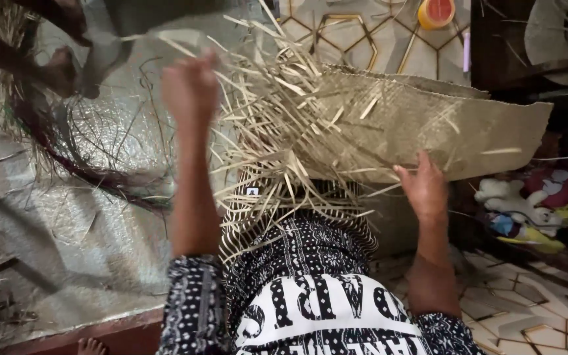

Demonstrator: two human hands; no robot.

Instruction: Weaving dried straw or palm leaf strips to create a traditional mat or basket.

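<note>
A half-woven straw mat [402, 125] is lifted over my lap, its finished tan panel reaching to the right. A mass of loose pale strips [264, 144] fans out from its unfinished left edge. My left hand [190, 84] is raised and closed around some of those strips near the top. My right hand [423, 187] holds the lower edge of the woven panel from below, fingers spread against it. My patterned dark clothing [304, 289] fills the bottom of the view.
A large woven mat [80, 236] covers the floor at left, with a bundle of dark purple strips [67, 151] lying on it. An orange roll of tape [436, 12] sits on the patterned tiles at top. Soft toys [527, 210] lie at right.
</note>
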